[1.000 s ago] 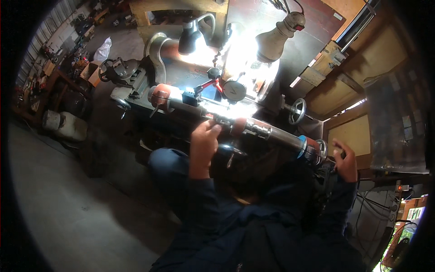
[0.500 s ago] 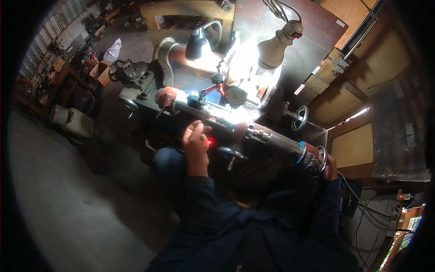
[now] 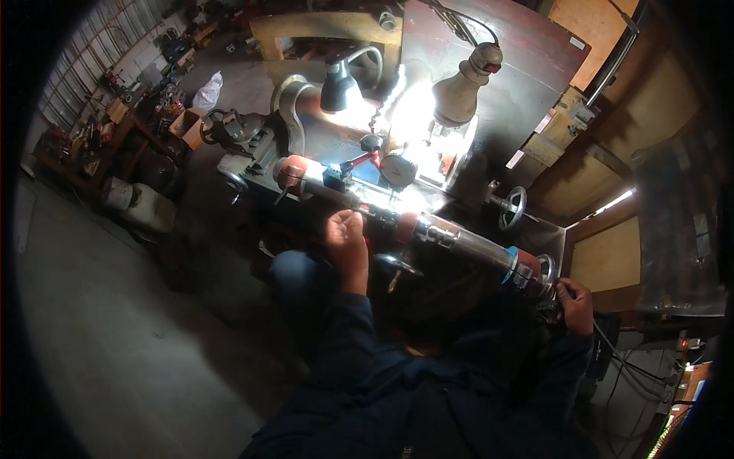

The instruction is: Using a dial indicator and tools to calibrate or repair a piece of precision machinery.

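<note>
We see a small white label point(image 3: 576, 43) near the upper right corner of a dark reddish panel point(image 3: 535, 65); it is too small for us to read. The round dial gauge point(image 3: 398, 167) turns its pale face our way, but we cannot make out its scale. On the plastic sheet point(image 3: 673, 271) hanging at the right, a pale patch point(image 3: 699, 223) is illegible to us too.

Among the containers, we find an open-topped cardboard box point(image 3: 186, 126) in the upper left, its contents lost in shadow. Just beyond it slumps a white bag point(image 3: 208, 90), and we cannot tell what it holds.

The long metal shaft point(image 3: 478, 243) slants across in front of us, between an orange fitting point(image 3: 297, 176) on the left and a blue ring point(image 3: 511, 262) on the right. Our left hand point(image 3: 348, 239) is at its near side, thumb and fingertips drawn narrowly together; we cannot tell whether they pinch anything. Our right hand point(image 3: 575, 302) is half curled at the small handwheel point(image 3: 547, 271) on the shaft's right end, its fingertips by the rim; whether they touch it, we cannot tell. A red arm point(image 3: 358, 161) reaches toward the gauge, and a black block point(image 3: 333, 178) sits beside the fitting.
</note>
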Available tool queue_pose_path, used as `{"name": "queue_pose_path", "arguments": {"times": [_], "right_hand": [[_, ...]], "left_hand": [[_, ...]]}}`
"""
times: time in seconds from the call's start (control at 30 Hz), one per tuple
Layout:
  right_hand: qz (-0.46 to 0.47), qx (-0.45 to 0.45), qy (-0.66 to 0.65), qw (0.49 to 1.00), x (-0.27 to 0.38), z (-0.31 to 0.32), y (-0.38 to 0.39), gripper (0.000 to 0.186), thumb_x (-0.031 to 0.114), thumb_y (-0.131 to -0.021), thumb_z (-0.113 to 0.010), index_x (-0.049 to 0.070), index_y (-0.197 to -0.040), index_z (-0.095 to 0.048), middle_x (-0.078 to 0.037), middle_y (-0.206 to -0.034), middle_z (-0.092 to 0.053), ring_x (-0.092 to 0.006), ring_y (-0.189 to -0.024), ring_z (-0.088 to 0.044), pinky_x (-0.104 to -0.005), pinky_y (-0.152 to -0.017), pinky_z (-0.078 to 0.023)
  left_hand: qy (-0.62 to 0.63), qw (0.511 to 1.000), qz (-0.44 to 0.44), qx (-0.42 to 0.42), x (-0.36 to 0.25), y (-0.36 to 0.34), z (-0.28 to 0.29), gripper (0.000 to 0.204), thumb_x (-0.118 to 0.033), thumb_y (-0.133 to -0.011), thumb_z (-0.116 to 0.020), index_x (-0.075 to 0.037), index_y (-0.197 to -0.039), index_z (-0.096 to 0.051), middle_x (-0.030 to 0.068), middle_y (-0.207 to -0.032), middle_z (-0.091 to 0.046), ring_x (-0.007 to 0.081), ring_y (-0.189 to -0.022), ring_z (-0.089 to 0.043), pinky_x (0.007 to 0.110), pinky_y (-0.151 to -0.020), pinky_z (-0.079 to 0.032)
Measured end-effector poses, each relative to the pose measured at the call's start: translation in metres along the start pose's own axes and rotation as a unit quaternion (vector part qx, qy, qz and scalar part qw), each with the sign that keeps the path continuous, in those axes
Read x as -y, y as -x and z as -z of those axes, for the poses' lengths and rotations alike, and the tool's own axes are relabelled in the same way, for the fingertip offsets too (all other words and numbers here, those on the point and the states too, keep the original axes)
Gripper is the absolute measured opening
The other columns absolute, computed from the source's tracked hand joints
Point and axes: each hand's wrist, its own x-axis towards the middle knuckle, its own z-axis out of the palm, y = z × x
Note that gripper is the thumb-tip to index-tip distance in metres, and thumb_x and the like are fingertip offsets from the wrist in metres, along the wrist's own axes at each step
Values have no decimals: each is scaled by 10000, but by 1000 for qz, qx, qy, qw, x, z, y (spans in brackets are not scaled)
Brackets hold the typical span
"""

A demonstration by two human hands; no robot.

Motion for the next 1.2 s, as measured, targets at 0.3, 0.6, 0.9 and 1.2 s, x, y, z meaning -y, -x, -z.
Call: {"name": "queue_pose_path", "arguments": {"times": [0.3, 0.6, 0.9, 1.2], "right_hand": [[85, 0, -63, 994, -49, -35, -62, 285, 250, -988, -559, -3, -992, -690, -30, -821, -676, -117, -763, -614, -297, -695, -499], [19, 149, -17, 989, -75, -16, -14, 174, 133, -938, -545, 9, -974, -662, -44, -766, -654, -146, -723, -623, -295, -653, -484], [-57, 92, 21, 994, 30, 13, 2, 142, 116, -942, -559, 6, -963, -646, -19, -723, -599, -93, -499, -517, -254, -444, -394], [334, -185, -211, 900, 142, -6, -13, 449, 18, -939, -531, 40, -1370, -410, -163, -1131, -650, -237, -1116, -612, -351, -996, -462]], "left_hand": [[21, 998, 64, 15, -5, 14, -14, 345, -186, -914, -666, -27, -1164, -488, 10, -766, -552, 47, -458, -419, 187, -388, -328], [45, 983, 138, 114, -10, 12, -12, 668, -204, -940, -657, 89, -1427, -305, -20, -623, -472, 53, -435, -389, 191, -399, -298], [109, 974, 157, 122, -7, 15, -16, 574, -98, -928, -661, 70, -1395, -374, 9, -817, -566, 41, -503, -430, 171, -420, -327], [89, 963, 193, 165, -4, 15, -17, 115, -94, -931, -663, -85, -1005, -575, -46, -714, -546, 16, -475, -423, 174, -402, -312]]}}
